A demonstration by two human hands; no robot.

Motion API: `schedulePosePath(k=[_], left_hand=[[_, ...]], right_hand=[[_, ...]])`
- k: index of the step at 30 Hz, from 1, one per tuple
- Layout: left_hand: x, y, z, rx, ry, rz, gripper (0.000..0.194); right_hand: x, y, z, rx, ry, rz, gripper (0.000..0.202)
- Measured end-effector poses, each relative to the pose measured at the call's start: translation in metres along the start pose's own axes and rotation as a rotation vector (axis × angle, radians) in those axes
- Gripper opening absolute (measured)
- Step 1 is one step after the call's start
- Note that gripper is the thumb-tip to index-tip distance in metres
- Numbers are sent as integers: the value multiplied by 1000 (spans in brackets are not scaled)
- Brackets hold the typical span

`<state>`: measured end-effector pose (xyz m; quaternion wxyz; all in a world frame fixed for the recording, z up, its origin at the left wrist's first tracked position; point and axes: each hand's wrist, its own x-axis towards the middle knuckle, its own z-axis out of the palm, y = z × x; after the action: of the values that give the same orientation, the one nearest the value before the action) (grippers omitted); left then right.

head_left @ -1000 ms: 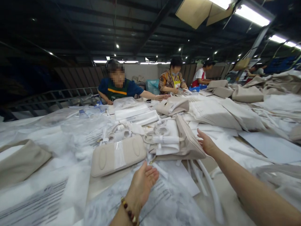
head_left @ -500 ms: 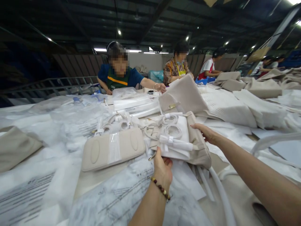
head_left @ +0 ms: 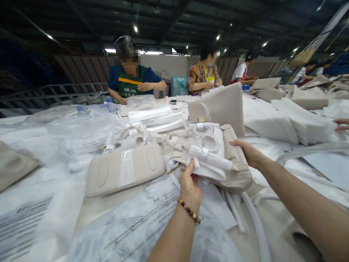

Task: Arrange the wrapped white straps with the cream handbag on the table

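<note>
- Dark roof beams and small ceiling lamps are seen above a long work table (head_left: 89,211) that is covered with printed plastic sheets (head_left: 131,229), white wrapping and beige bags.
- At the middle of the table a beige handbag (head_left: 237,171) is held just above the surface, tilted, with its wrapped straps and white paper packing (head_left: 207,160) turned towards the camera.
- The left hand (head_left: 189,185), with a bead bracelet (head_left: 188,211) at the wrist, is closed on the near lower edge of the handbag, the thumb pressed on top of the white packing and the fingers curled underneath.
- The right hand (head_left: 247,151) is laid against the far right side of the handbag, with fingers bent over its upper edge; how firmly it is gripped cannot be told.
- Just to the left, a second beige bag (head_left: 122,173) is seen lying with its underside up, a strip of clear tape across its middle, apart from both hands.
- Behind the handbag another beige bag (head_left: 220,107) is stood upright.
- White foam tubes (head_left: 251,222) are lying on the table under the right forearm.
- Across the table three other people are seated at work, one in a green apron (head_left: 131,87).
</note>
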<state>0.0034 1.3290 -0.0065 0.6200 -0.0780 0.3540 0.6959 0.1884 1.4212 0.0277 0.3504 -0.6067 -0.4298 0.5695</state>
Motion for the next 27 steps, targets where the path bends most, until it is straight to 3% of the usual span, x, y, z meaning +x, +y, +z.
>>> schedulePosePath(k=[6,11,15,19,22,24,27], left_hand=[[-11,-6,11,-86,-192,-51,28],[-24,-8,13,-110,-206,-92,32],[-40,2,11,-117,-189,-103,31],[-67,36,6,-115,-148,-110,28],[-88,74,-10,-110,-102,-78,30],[-101,103,-31,-75,-71,-58,31],[-121,148,-78,8,-2,-11,29]], right_hand=[[-18,-1,-2,68,10,61,45],[-32,6,-6,86,36,-39,62],[-52,6,1,124,23,-177,68],[-93,2,20,160,3,-290,68],[-137,2,34,99,38,-364,61],[-167,3,38,18,175,-449,51],[-205,-4,38,-70,384,-564,44]])
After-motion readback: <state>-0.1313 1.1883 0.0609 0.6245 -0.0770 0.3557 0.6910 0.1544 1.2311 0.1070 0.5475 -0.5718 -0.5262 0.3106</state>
